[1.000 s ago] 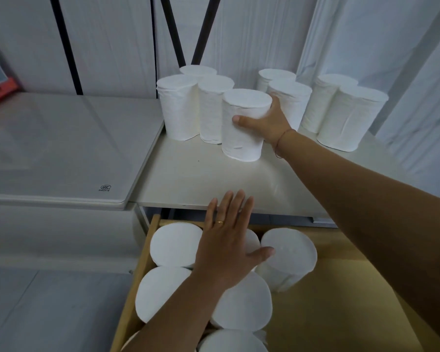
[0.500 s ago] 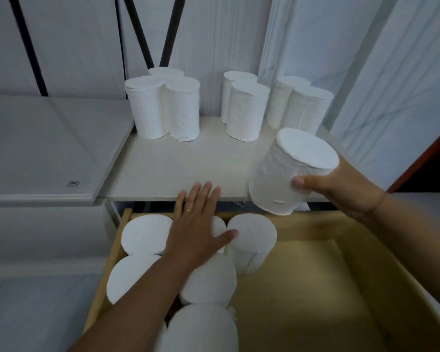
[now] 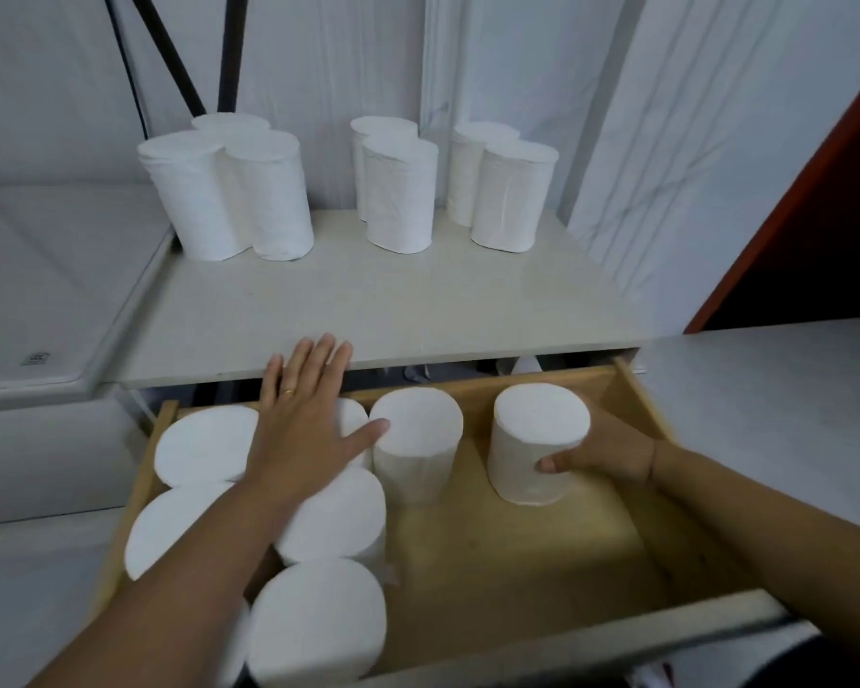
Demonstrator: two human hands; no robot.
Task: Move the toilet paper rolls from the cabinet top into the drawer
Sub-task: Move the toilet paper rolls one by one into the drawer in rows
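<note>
My right hand (image 3: pixel 609 451) grips a white toilet paper roll (image 3: pixel 537 441) that stands upright on the floor of the open wooden drawer (image 3: pixel 542 548), toward its back right. My left hand (image 3: pixel 309 424) lies flat, fingers spread, on top of the rolls packed in the drawer's left side (image 3: pixel 328 518); its thumb touches another upright roll (image 3: pixel 415 439). Several more rolls stand on the cabinet top (image 3: pixel 378 310): three at the back left (image 3: pixel 229 191), two in the middle (image 3: pixel 398 191) and two at the right (image 3: pixel 510 191).
A white lidded surface (image 3: pixel 46 280) adjoins the cabinet on the left. A white ledge (image 3: pixel 775 404) lies to the right of the drawer, with a dark red edge (image 3: pixel 805 191) above it. White panelled wall stands behind the rolls. The drawer's right half shows bare wood.
My right hand lifted a roll off the cabinet top, carried it right and down, and now holds it standing in the drawer. My left hand stayed on the packed rolls.
</note>
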